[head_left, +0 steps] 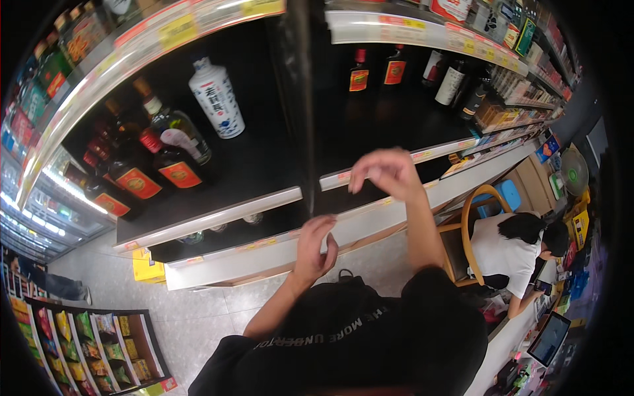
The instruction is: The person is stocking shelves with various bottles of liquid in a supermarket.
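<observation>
My left hand (316, 249) is raised in front of the lower shelf edge, its fingers bent and the thumb apart, holding nothing. Higher and to the right, my right hand (389, 173) hovers by the front rail of the right shelf, fingers loosely curved and empty. On the left shelf (257, 175) stands a white bottle with blue decoration (216, 99). Left of it are a glass bottle with a pale label (178, 129) and several dark bottles with orange labels (178, 173). Two small dark bottles with orange labels (358, 71) stand at the back of the right shelf.
A dark upright divider (300, 99) separates the shelves. Wine bottles (452, 82) stand at the right. Upper shelves carry more bottles. A person in a white top (502, 244) sits at a counter on the right, near a wooden chair (470, 224). A snack rack (92, 343) stands lower left.
</observation>
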The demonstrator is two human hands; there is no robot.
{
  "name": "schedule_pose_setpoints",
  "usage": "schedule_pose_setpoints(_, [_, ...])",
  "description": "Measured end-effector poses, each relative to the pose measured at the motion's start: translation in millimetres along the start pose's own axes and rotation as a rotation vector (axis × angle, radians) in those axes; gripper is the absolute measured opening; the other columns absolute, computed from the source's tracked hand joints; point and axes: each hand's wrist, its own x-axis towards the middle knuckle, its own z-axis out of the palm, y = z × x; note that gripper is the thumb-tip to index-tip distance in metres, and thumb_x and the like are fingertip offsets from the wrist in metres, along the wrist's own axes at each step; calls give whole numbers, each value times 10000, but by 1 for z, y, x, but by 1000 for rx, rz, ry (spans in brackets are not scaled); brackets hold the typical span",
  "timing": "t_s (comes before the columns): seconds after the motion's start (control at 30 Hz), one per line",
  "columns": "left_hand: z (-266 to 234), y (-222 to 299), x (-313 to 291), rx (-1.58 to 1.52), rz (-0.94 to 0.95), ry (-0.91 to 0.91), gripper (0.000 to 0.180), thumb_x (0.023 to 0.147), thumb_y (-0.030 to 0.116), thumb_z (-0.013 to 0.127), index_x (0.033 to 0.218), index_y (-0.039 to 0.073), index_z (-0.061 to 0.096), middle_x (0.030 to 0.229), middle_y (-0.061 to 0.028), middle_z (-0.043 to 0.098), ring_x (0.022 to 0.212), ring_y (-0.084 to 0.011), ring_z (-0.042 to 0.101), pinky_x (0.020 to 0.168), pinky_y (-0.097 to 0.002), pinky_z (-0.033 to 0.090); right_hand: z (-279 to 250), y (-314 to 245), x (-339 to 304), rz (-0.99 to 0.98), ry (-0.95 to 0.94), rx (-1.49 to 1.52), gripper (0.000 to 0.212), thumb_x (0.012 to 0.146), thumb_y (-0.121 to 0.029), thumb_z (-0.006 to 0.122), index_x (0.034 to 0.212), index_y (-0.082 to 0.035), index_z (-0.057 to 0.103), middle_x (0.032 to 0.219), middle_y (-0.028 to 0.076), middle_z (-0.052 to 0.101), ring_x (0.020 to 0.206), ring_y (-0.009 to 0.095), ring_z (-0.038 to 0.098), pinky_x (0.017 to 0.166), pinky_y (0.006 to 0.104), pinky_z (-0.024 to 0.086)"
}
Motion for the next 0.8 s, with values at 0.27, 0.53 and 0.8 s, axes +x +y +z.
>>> schedule_pose_setpoints(0.27, [84,19,41,-233,-153,-343,383,862,-58,588,1238,8,566,1144,-209,639,1033,-387,638,888,-415,524,-223,58,51,18,599,-544,279,958,-145,636,1170,36,640,1041,92,714,994,165,676,887,286,521])
schedule_pose_setpoints(0.53, [139,27,55,-321,-396,-324,446,890,-115,546,1313,25,540,1232,-150,620,1087,-242,650,863,-312,533,-345,126,114,-32,636,-1005,687,799,-476,778,1227,36,616,1215,237,649,1118,381,639,975,414,501])
schedule_pose_setpoints(0.8, [168,27,42,-302,-524,-295,432,928,-83,518,1348,18,504,1236,-129,624,1111,-205,639,877,-291,523,-374,136,135,-70,468,-818,606,788,-554,777,1059,-16,716,976,135,736,969,279,700,898,365,510])
